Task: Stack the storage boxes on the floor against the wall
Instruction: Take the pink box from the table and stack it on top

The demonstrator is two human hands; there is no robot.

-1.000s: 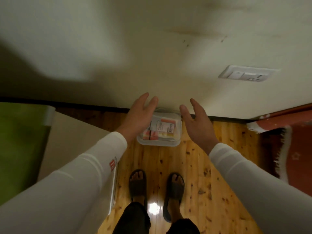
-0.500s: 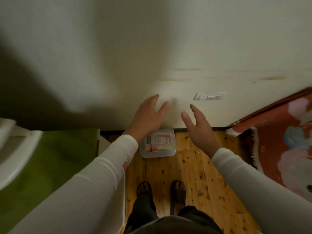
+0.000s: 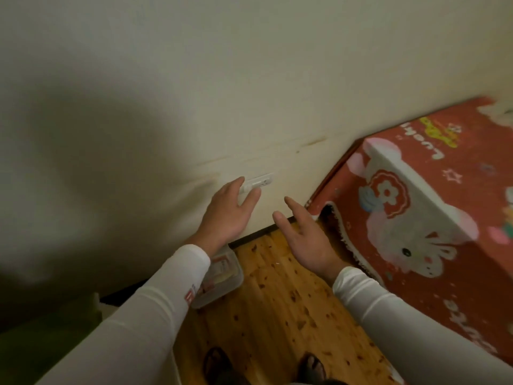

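Note:
A small clear storage box with pink and white labelled contents sits on the wooden floor against the cream wall. My left forearm covers part of it. My left hand is raised in front of the wall, fingers straight, holding nothing. My right hand is also raised and open, palm facing left, above the floor to the right of the box.
A wall socket sits low on the wall behind my left fingers. A red rug with a rabbit picture covers the floor at right. Something green lies at lower left. My sandalled feet are at the bottom.
Both hands have lifted away from the box, which stays on the floor by the wall. The view has risen and swung right, showing more of the rug.

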